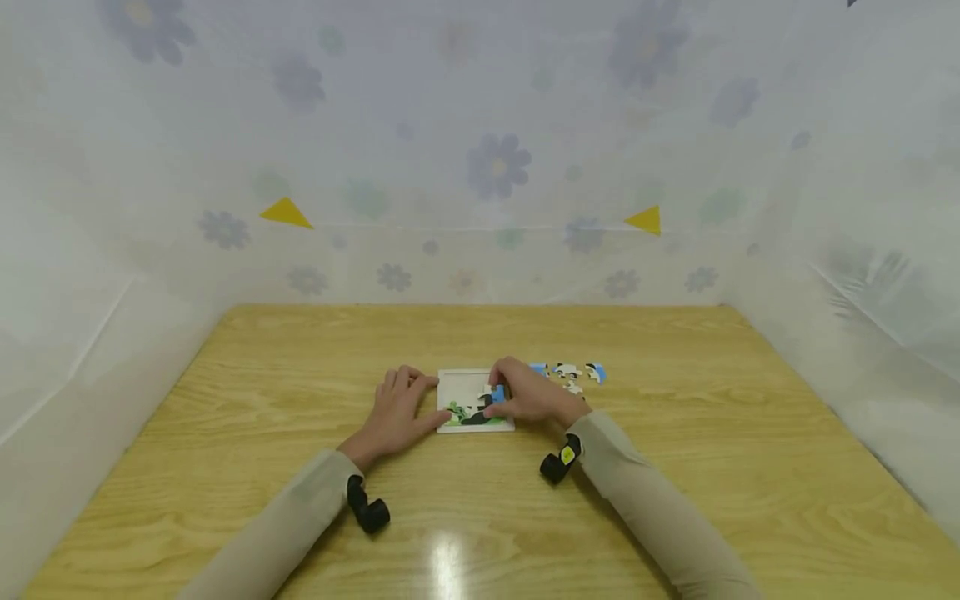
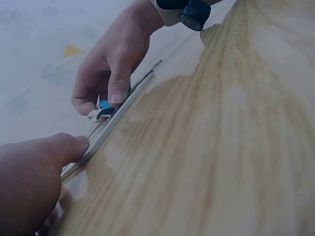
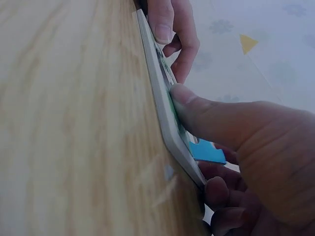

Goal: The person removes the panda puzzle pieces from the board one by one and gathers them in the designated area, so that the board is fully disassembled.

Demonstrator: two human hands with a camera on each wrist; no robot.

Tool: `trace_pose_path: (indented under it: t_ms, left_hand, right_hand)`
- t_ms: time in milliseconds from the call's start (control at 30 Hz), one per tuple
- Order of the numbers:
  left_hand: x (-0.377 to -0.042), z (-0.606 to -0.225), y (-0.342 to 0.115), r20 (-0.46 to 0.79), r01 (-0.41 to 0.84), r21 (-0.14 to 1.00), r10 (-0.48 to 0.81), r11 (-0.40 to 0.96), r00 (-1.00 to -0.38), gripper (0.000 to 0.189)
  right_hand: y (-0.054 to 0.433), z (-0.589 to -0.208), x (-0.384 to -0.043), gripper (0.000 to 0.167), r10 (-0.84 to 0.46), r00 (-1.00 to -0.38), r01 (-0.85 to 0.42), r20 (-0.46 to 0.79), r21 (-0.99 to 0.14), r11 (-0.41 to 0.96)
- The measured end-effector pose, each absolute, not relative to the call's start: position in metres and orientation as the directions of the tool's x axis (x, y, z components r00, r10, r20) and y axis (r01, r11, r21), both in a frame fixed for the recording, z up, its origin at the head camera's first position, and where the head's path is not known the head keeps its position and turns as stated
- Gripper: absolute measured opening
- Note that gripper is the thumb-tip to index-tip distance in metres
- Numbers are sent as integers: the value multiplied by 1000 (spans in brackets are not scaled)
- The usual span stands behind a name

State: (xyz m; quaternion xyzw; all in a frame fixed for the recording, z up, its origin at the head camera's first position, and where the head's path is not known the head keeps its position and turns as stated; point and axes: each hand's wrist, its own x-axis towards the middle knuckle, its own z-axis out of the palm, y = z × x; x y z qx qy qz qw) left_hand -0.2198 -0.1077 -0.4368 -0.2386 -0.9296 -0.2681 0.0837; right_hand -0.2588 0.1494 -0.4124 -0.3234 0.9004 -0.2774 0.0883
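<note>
A white-framed jigsaw puzzle tray lies flat on the table, with green, black and white pieces along its near side. My left hand steadies the tray's left side, its thumb resting on the frame near the front corner and its index fingertip by the back corner. Over the tray's right part, my right hand holds a blue, white and black puzzle piece between thumb and fingers. The piece is tilted up from the tray in the right wrist view. The right thumb lies against the pieces at the front, hiding some of them.
Several loose puzzle pieces lie on the wooden table behind and to the right of my right hand. Pale flowered sheeting surrounds the table's back and sides, with two yellow triangles on its back wall.
</note>
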Motion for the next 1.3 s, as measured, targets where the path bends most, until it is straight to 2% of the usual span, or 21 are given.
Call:
trace_pose_path:
  t_ms: [467, 633, 833, 1000, 1067, 1200, 1300]
  left_hand:
    - [-217, -438, -110, 269, 484, 471, 403, 737, -875, 61]
    - [-217, -438, -110, 277, 483, 468, 396, 740, -875, 60]
    - [-217, -436, -113, 268, 476, 469, 393, 744, -879, 60]
    - [-216, -435, -115, 257, 462, 474, 384, 750, -887, 60]
    - [-215, -435, -115, 254, 460, 472, 383, 752, -888, 60]
    - [-214, -435, -114, 253, 458, 469, 382, 755, -889, 60]
    - [-214, -434, -114, 250, 457, 474, 382, 753, -890, 60]
  right_hand:
    - [151, -420, -250, 32, -667, -741, -565, 76, -606, 559]
    - [152, -425, -248, 21, -659, -741, -578, 132, -625, 525]
    - [150, -428, -246, 5, -623, -771, -540, 129, -650, 534]
    - [150, -428, -244, 8, -566, -809, -505, 159, -681, 531]
    - [151, -428, -243, 14, -544, -817, -503, 189, -695, 514]
    - [154, -430, -241, 30, -506, -818, -528, 274, -707, 471]
    - [157, -430, -239, 30, -487, -813, -546, 320, -710, 444]
